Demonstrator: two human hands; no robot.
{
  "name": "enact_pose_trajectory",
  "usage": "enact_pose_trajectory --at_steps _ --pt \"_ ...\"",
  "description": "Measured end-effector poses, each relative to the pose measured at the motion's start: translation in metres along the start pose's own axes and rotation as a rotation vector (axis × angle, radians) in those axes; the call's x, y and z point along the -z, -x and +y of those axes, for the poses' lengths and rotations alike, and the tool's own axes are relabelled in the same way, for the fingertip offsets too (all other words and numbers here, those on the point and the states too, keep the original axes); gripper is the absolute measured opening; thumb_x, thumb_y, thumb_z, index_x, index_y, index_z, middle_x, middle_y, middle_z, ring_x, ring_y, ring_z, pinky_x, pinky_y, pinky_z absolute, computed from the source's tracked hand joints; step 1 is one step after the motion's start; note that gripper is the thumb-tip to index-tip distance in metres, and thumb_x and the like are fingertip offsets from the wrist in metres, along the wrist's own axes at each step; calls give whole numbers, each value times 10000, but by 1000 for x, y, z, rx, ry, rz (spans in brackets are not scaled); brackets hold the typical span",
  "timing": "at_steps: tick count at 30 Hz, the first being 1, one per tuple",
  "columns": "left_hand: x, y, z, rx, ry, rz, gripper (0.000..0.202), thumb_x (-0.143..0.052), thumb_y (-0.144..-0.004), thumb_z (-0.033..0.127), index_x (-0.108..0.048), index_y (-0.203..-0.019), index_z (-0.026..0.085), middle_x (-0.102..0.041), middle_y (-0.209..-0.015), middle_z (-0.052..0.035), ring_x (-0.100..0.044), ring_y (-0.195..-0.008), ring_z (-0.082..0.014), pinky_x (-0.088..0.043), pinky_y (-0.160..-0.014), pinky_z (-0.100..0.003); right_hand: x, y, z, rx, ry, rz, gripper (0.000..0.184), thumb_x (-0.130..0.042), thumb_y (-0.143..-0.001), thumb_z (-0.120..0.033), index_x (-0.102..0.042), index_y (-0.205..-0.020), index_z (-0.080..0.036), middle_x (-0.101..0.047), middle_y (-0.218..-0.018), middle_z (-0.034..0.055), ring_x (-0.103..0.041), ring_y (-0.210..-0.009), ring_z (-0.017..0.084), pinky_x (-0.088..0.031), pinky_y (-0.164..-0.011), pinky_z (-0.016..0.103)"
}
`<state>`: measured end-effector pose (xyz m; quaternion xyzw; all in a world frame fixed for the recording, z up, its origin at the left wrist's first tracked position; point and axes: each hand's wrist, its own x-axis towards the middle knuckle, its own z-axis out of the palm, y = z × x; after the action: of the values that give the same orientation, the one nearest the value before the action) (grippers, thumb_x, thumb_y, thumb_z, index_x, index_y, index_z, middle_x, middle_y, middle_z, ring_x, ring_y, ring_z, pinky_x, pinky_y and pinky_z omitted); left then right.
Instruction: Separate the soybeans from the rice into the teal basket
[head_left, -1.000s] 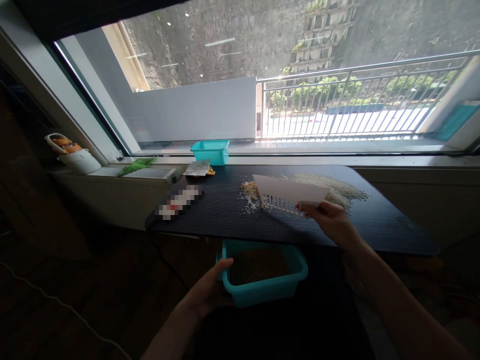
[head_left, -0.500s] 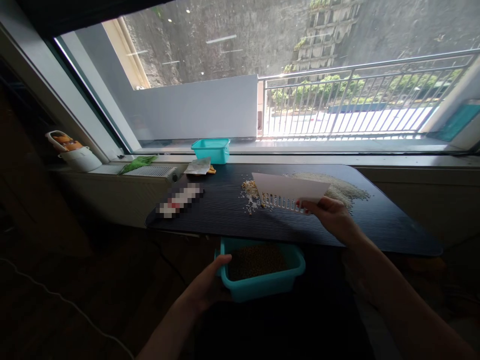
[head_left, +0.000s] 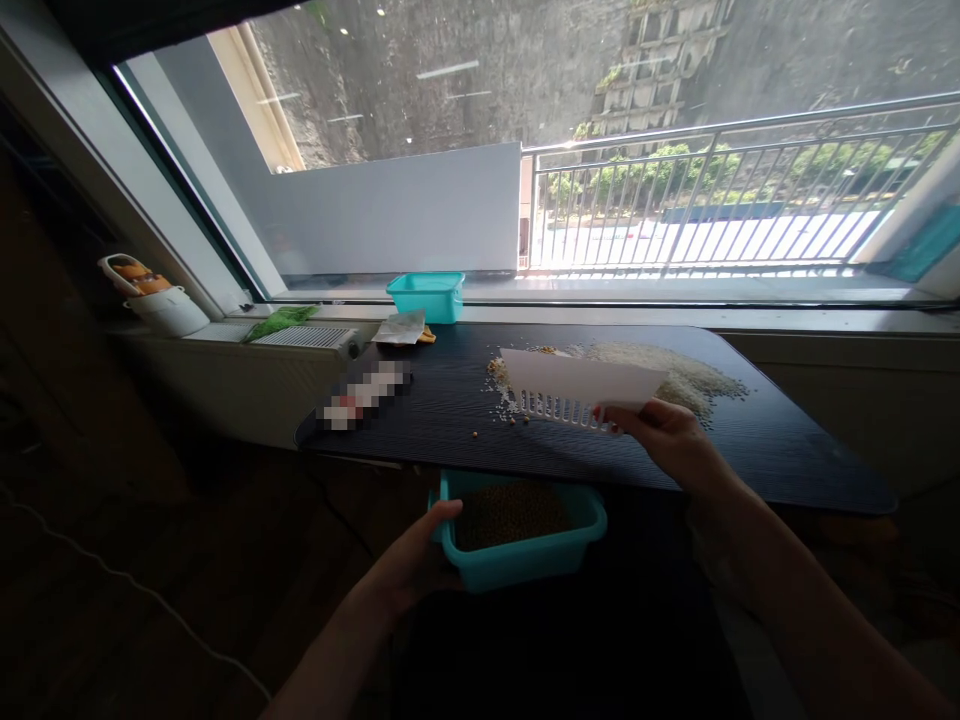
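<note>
My right hand (head_left: 679, 432) grips the corner of a white slotted scraper (head_left: 581, 378), a thin sheet with a row of slots along its lower edge. It is tilted over the dark table, its slotted edge toward me. Behind and right of it spreads a pile of white rice (head_left: 675, 372); yellowish beans (head_left: 496, 370) mixed with rice lie at its left end. My left hand (head_left: 420, 545) clasps the left rim of a teal tub (head_left: 525, 568), thumb inside. Small brownish beans (head_left: 514, 515) fill much of that tub, held just below the table's front edge.
A second teal tub (head_left: 427, 297) stands at the back by the window. Near it lie a paper packet (head_left: 401, 328) and a green cloth (head_left: 283, 322). A blurred-out item (head_left: 365, 395) rests on the table's left. A white basket (head_left: 169, 308) sits on the sill.
A few loose beans now show on the table in front of the scraper, one farther left than before. The scraper and tub have shifted only slightly; both hands keep their grips.
</note>
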<state>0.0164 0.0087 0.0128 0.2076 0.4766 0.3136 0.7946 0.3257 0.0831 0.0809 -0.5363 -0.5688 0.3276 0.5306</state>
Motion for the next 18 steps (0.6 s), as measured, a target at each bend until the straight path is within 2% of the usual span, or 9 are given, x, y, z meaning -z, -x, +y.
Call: enact_pose_trajectory --at_steps 5,9,13,18 --pt "2 -3 1 3 1 -13 569 -601 -754 471 -521 -1213 144 -694 -960 -118 -653 -911 -280 -520 -784 -433 -5 1 2 18 -1 -7 304 -734 -616 -493 -744 -735 -213 -723 -723 32 -627 -651 183 -513 -667 322" --pt "5 1 2 11 25 -9 540 -608 -750 462 -551 -1177 137 -699 -942 -121 -658 -907 -275 -520 -790 -428 -18 7 7 12 -2 -95 343 -732 -619 -500 -746 -760 -187 -727 -728 39 -643 -680 200 -518 -690 343" --pt "8 12 9 7 30 35 486 -606 -756 448 -585 -1133 143 -708 -915 -108 -668 -879 -270 -528 -769 -415 -29 13 5 21 -47 -197 373 -737 -611 -504 -755 -833 -205 -743 -831 43 -664 -770 229 -521 -779 376" --pt "17 23 15 12 18 65 463 -566 -787 435 -591 -1133 128 -712 -906 -116 -677 -838 -272 -533 -715 -385 -62 6 -5 38 -76 -264 361 -721 -630 -485 -756 -835 -190 -744 -845 52 -672 -799 244 -521 -797 393"
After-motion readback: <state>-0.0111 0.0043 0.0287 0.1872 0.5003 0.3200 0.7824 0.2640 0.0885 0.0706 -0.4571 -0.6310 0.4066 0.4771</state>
